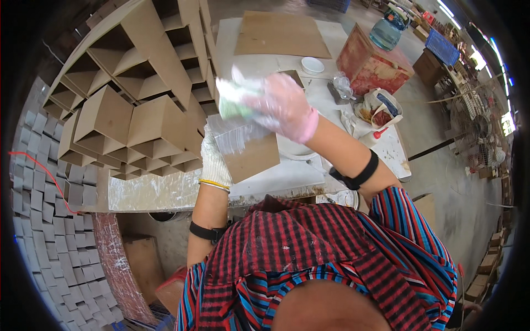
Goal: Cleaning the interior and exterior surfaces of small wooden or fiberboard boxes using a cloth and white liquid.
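Observation:
My left hand (214, 163), in a white knitted glove with a yellow cuff band, grips a brown cardboard box (253, 161) by its left side; some of its fingers are hidden. White-grey wet streaks cover the box's upper part. Above it, my right hand (284, 105), in a thin see-through glove, is closed on a crumpled white and pale green cloth (234, 100). Motion blurs the cloth and fingers, and I cannot tell whether the cloth touches the box. Behind the right wrist, a round white dish (295, 150) shows in part on the worktable (165, 194).
Open brown boxes (157, 124) stand stacked at left. Farther back are a cardboard sheet (281, 34) and a white bowl (313, 66). At right stand a red-stained box (367, 63) bearing a water jug (388, 30), and a plastic bag (381, 106). Grey boxes (61, 243) pile up far left.

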The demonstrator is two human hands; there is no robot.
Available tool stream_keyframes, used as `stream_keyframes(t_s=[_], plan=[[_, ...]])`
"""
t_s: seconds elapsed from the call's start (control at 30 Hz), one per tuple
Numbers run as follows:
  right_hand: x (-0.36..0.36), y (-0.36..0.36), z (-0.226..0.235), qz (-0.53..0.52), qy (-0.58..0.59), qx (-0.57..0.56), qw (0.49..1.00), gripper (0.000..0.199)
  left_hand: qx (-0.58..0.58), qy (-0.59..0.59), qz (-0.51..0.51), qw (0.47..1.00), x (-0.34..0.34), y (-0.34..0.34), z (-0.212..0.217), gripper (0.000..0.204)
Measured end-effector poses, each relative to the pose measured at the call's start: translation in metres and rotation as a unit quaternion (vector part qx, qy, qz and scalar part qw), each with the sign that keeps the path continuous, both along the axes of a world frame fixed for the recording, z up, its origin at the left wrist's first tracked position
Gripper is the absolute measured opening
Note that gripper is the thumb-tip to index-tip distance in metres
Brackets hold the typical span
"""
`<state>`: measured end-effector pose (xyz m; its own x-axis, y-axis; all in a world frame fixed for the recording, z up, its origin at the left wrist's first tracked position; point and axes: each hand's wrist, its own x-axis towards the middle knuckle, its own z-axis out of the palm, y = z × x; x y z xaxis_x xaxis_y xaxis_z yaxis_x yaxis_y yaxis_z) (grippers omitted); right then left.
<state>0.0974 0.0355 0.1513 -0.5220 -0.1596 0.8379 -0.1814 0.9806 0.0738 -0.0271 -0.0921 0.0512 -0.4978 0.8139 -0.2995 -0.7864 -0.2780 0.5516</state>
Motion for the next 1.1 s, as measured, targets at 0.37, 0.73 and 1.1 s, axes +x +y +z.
stream_keyframes(t_s=[0.37,0.73,1.1], plan=[[0.01,0.013,0.006,-0.068,-0.103,-0.016,0.992,0.064,-0.042,-0.042,-0.082,0.995,0.022,0.001,0.018,0.051],[0.023,-0.024,-0.005,0.173,-0.361,-0.115,0.909,0.054,-0.015,0.062,-0.092,0.994,0.014,0.005,-0.027,0.048],[0.008,-0.016,-0.012,0.217,-0.301,-0.091,0.924,0.058,0.205,0.003,-0.208,0.957,0.011,-0.018,-0.018,0.057]])
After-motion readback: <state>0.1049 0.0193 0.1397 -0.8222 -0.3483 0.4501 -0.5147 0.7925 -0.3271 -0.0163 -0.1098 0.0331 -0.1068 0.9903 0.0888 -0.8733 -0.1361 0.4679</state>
